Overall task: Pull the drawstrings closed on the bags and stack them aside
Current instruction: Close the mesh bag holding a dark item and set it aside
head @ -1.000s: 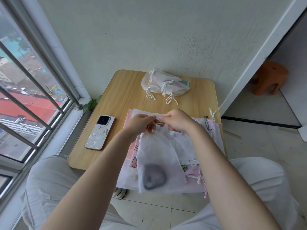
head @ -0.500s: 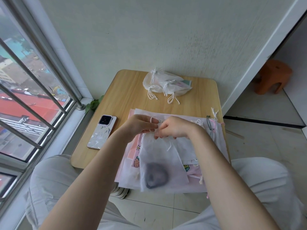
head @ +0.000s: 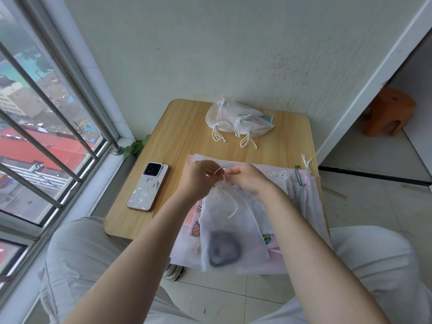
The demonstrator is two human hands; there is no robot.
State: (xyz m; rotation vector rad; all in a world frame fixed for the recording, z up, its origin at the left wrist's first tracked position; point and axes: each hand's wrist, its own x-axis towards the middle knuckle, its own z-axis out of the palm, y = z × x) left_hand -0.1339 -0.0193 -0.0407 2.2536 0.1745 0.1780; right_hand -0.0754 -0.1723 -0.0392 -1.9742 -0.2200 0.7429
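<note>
The white bag (head: 230, 232), a dark lump inside, lies on the flat pile beneath both hands. Its mouth has now gathered narrow; the left hand (head: 198, 180) pinches a cord loop, the right hand (head: 249, 181) pinches the neck. Closing looks nearly done; the finished stack (head: 236, 120) waits beyond the hands.

Your hands hide the top of the white bag (head: 230, 232). You can't tell what the dark thing (head: 222, 253) inside is. The stool (head: 387, 112) is partly hidden.

Three closed bags (head: 236, 121) stacked at far edge; one phone (head: 148, 186); one stool (head: 387, 112); flat bags (head: 301, 195) overlapping, uncountable.
</note>
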